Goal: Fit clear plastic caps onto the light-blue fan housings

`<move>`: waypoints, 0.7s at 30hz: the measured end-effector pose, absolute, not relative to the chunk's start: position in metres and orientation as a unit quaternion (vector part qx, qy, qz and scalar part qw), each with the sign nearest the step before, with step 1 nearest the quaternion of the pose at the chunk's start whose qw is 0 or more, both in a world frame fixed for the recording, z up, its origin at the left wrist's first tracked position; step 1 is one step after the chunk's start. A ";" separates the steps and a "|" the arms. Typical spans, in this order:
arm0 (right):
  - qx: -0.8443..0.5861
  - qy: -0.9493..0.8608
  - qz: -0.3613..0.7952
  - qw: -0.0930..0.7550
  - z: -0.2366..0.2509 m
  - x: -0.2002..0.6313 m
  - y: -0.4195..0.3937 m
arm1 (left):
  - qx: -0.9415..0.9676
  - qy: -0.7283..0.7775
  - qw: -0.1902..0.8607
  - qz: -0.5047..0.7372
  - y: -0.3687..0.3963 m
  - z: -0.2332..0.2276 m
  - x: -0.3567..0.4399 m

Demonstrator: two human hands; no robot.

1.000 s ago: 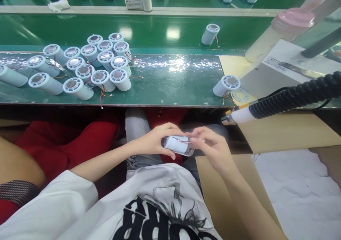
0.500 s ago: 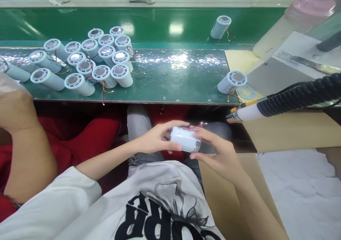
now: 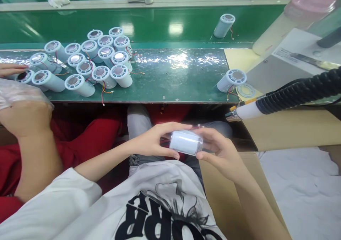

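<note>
Fingers (image 3: 170, 127) of the left hand (image 3: 154, 140) are curling over the top of a white cylinder (image 3: 185, 142), with the thumb pressing along its lower left edge, so the hand is pinching the cylinder's left end. The cylinder is sitting between both hands, held in the air over the person's lap, below the near edge of the green workbench (image 3: 173, 80). It is lying on its side, its long axis running roughly left to right and tilting slightly downward toward the right. Thin red wires (image 3: 163, 142) are showing at its left end. The right hand (image 3: 221, 151) is cupping the right end, its fingers bent around the rim above and below, gripping it.

Farther left, another person's hand (image 3: 23, 108) is hovering near a cluster of similar white cylinders (image 3: 87, 60) lying on the bench. To the right, one more cylinder (image 3: 231, 80) is lying beside a loose ring (image 3: 245, 90), and a tool with a coiled black cable (image 3: 293, 94) is hanging just above the cardboard box (image 3: 290, 129).
</note>
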State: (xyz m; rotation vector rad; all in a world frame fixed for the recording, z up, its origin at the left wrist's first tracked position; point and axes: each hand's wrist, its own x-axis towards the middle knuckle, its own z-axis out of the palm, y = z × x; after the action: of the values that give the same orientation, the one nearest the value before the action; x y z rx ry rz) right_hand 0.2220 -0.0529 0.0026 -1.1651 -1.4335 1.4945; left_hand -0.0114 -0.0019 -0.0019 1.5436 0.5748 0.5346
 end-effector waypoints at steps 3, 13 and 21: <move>-0.456 -0.534 0.603 0.380 0.001 0.221 -0.053 | 0.682 0.253 0.647 0.231 -0.002 0.000 -0.011; -0.462 -0.442 0.665 0.386 0.001 0.213 -0.050 | 0.699 0.256 0.630 0.222 0.000 0.002 -0.012; -0.486 -0.345 0.718 0.360 -0.006 0.209 -0.051 | 0.700 0.251 0.631 0.219 0.000 -0.001 -0.013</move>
State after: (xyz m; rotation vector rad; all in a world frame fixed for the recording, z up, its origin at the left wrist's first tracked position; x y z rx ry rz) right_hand 0.2090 -0.0508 -0.0065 -1.2523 -0.8903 1.8498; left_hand -0.0132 -0.0005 -0.0015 1.6032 0.5742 0.5017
